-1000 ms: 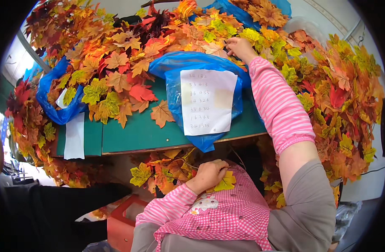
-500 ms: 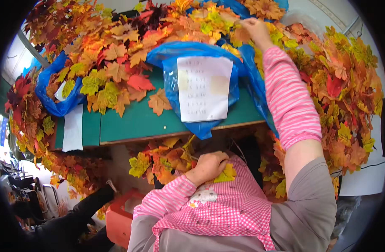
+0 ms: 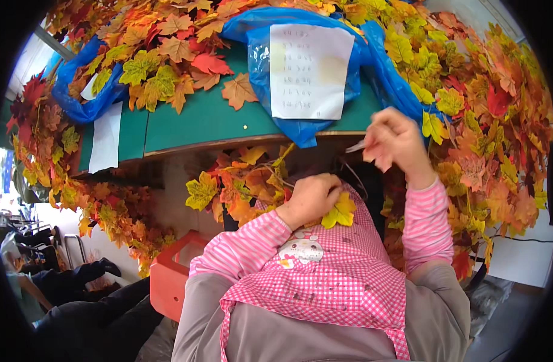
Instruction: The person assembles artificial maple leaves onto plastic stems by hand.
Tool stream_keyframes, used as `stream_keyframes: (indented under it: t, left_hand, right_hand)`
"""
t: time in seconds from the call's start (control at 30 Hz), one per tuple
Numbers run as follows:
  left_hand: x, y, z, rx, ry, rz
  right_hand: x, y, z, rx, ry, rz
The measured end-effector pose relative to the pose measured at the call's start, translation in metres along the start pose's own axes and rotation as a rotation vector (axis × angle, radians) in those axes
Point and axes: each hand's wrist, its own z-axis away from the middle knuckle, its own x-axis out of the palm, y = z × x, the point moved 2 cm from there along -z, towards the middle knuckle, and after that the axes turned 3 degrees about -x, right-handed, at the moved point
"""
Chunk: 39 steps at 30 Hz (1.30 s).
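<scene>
My left hand (image 3: pixel 311 200) is closed over my lap on the stem of an artificial maple leaf garland (image 3: pixel 243 181). Orange and yellow leaves spread out to its left, and a yellow leaf (image 3: pixel 339 211) pokes out by its fingertips. My right hand (image 3: pixel 401 143), raised near the table's front edge, pinches a small pale orange-pink maple leaf (image 3: pixel 380 157) with a light tip pointing left. The fingers partly hide this leaf. The garland's stem inside my left hand is also covered.
Beyond my lap stands a green table (image 3: pixel 186 123) heaped with loose maple leaves (image 3: pixel 174 48). A blue plastic bag (image 3: pixel 259 60) with a handwritten paper sheet (image 3: pixel 313 72) hangs over its edge. Leaf garlands (image 3: pixel 500 175) bank up on the right; a red plastic stool (image 3: pixel 171 277) is at lower left.
My right hand has come back from the far leaf heap to the table's front edge, bringing a leaf. My left hand keeps its hold on the garland. The view has shifted.
</scene>
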Motion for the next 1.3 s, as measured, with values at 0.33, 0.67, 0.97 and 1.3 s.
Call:
stream_keyframes:
  t: [0.33,0.67,0.97,1.3]
  left_hand:
    - [-0.01,-0.001,-0.006,-0.015,0.313,0.15]
    - [-0.013,0.005,0.001,-0.025,0.378,0.117]
    - [-0.014,0.006,0.0,0.005,0.404,0.119]
    - [-0.013,0.002,0.001,0.037,0.436,0.149]
  right_hand:
    - [0.03,0.064,0.023,-0.009,-0.147,0.265]
    - [0.029,0.063,0.031,-0.035,-0.125,0.34]
    - [0.031,0.076,0.025,-0.082,-0.092,0.323]
    - [0.051,0.067,0.029,-0.508,-0.021,0.776]
